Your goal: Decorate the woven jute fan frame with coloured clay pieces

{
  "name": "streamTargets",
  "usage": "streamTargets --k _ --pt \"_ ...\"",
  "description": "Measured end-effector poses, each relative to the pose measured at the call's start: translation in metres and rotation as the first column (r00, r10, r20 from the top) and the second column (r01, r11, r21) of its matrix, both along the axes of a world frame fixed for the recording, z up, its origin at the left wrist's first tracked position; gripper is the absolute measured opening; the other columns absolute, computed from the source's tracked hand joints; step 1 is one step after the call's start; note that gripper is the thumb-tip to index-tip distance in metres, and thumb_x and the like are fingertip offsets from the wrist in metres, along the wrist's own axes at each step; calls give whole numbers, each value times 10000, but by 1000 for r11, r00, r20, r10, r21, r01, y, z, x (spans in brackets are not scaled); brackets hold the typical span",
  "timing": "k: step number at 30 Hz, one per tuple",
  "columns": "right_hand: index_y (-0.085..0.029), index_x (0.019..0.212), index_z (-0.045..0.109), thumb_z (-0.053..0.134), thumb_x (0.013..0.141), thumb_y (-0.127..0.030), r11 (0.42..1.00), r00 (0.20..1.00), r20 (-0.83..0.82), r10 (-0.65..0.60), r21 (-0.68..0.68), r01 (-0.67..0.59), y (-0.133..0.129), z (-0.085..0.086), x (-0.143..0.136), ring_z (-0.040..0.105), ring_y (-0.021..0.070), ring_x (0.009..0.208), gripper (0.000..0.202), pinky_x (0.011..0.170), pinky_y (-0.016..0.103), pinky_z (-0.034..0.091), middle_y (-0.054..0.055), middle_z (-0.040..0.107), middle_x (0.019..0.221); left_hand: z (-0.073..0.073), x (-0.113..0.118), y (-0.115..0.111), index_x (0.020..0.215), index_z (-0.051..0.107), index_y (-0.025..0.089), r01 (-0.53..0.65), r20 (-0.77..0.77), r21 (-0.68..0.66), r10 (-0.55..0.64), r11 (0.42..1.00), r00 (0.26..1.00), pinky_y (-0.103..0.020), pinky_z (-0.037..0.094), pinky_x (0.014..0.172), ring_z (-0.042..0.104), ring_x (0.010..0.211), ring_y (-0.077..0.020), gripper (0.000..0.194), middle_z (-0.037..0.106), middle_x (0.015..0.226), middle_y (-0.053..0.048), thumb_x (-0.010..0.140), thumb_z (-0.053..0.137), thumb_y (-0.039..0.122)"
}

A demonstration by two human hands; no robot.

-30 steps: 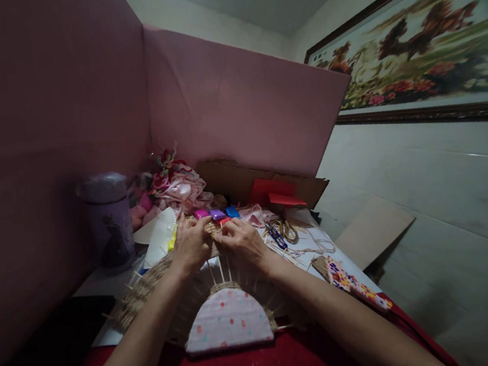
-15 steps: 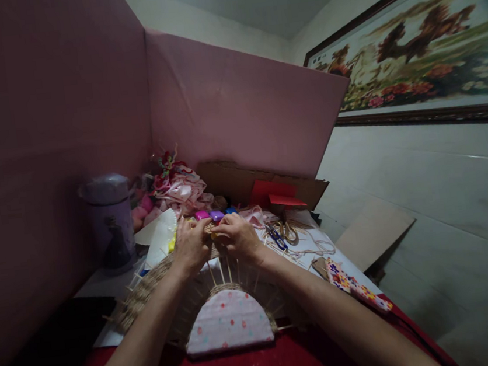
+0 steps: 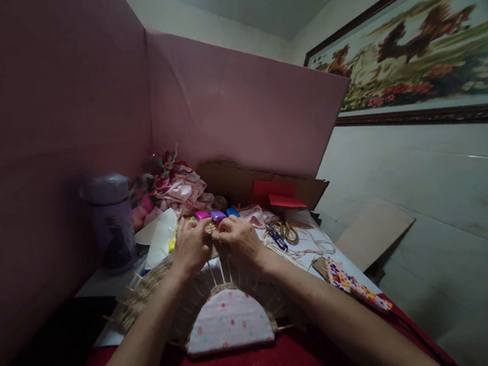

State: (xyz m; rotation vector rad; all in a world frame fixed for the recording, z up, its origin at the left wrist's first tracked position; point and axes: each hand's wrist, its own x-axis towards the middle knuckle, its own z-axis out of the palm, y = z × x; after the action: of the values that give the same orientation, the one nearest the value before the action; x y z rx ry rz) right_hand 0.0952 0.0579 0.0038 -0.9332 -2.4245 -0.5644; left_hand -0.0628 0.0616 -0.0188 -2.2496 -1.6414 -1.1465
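Note:
A half-round woven straw piece (image 3: pixel 144 291) lies in front of me, with thin sticks (image 3: pixel 222 270) fanning out from a half-circle pad (image 3: pixel 228 320) of white cloth with small coloured spots. At the far edge of its straw band, my left hand (image 3: pixel 192 246) is closed, thumb and fingers pinching the weave. Close to its right, my right hand (image 3: pixel 240 241) is also closed, fingertips pinched at the same stretch of straw cord. The strand between the fingertips is partly hidden. Both forearms pass over the weave and cover parts of it.
Blue-handled scissors (image 3: pixel 276 237), a coil of brown cord (image 3: pixel 291 235) and loose sticks lie to the right. Nearby is a flowered cloth strip (image 3: pixel 355 285). Behind are small coloured packets (image 3: pixel 218 215), red paper (image 3: pixel 274 191) and pink fabric (image 3: pixel 183 193). A purple canister (image 3: pixel 110 227) stands left.
My right hand has shifted slightly right and its fingers have curled in more at the weave. My left hand and the woven piece have hardly moved.

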Motion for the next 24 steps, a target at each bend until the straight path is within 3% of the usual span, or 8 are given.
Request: streamTargets --k 8,11,14,16,18,22,24 --pt "-245 959 667 557 821 -220 999 998 54 -44 12 43 -6 9 4 448 207 849 178 703 312 366 64 581 899 -1 0 0 1119 588 239 5 21 -10 -5 1000 1000 -459 286 1029 550 925 -226 452 647 837 -38 703 458 117" --pt "-233 1056 651 525 815 -147 996 985 -153 -77 40 84 -9 22 17 469 210 870 285 741 328 392 71 589 928 -1 -2 2 1118 594 228 22 73 -14 -21 1000 997 -417 384 936 546 930 -228 460 643 871 -54 702 442 102" --pt "-206 1121 626 457 853 -124 993 866 -496 -58 64 103 -21 38 38 503 201 896 328 786 336 423 73 588 926 2 -4 0 1117 595 184 72 112 20 -74 997 991 -363 437 850 543 953 -230 451 643 944 -83 702 437 102" --pt "-225 1123 620 455 864 -142 991 777 -629 -5 102 89 -33 47 54 527 191 892 318 798 344 438 58 587 916 7 -4 -4 1118 587 151 75 131 96 -87 993 988 -362 430 861 541 983 -236 422 642 999 -103 727 430 122" --pt "-231 1085 632 473 865 -163 982 698 -715 38 157 108 -46 50 68 546 179 860 279 779 345 451 44 591 899 14 -5 -10 1129 574 142 2 226 183 -44 983 973 -356 422 870 558 968 -228 393 647 999 -102 778 398 150" --pt "-202 1002 653 514 856 -193 960 570 -821 42 191 204 -64 43 85 563 160 819 202 743 320 460 36 610 883 22 -9 -17 1108 577 187 -194 542 122 98 973 835 -298 455 641 586 654 -183 341 627 726 -26 837 411 311" --pt "-189 999 652 514 859 -208 952 518 -855 17 172 252 -67 33 88 566 155 813 197 738 311 460 39 617 886 22 -15 -13 1073 574 200 -219 633 69 127 973 764 -279 439 576 566 600 -171 336 600 687 -5 796 483 367"
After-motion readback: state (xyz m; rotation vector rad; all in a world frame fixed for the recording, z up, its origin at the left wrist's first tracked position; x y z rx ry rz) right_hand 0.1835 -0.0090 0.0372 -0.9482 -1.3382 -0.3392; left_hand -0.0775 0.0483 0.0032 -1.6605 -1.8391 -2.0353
